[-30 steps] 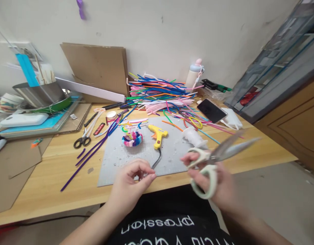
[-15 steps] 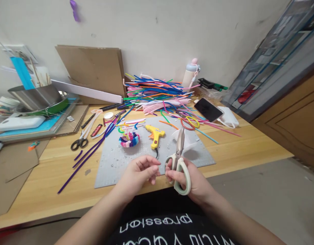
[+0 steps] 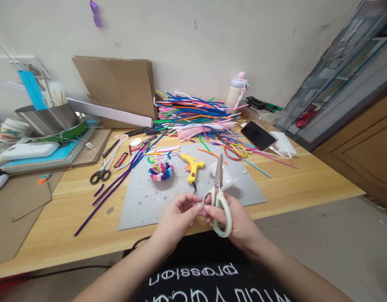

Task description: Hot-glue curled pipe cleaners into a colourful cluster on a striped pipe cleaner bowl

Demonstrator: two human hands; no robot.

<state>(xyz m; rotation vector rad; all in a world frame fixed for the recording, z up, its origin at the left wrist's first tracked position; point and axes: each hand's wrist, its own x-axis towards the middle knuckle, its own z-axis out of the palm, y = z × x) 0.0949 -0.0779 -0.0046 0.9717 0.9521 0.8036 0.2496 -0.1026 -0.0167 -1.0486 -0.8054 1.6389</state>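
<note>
In my right hand (image 3: 235,216) is a pair of scissors (image 3: 224,212) with pale green handles, its blades pointing up and away from me. My left hand (image 3: 180,214) is closed, with thumb and fingertips pinched together right beside the right fingertips. Whatever lies in that pinch is too small to make out. Beyond my hands, a ring of colourful fuzzy pipe cleaners (image 3: 162,171) with curled ends rests on the grey cutting mat (image 3: 143,214). A yellow glue gun (image 3: 193,167) lies to its right, and a clear white plastic piece (image 3: 231,184) sits partly behind the scissor blades.
A large heap of pipe cleaners (image 3: 193,115) lies against the wall, near a bottle (image 3: 235,93). To the right are a phone (image 3: 258,135) and a white power bank (image 3: 283,144). Black-handled scissors (image 3: 99,176) and purple pipe cleaners (image 3: 99,207) lie left of the mat.
My left hand has moved right, so its fingertips now meet those of my right hand. The scissors have shifted slightly left. The whole view has moved a little.
</note>
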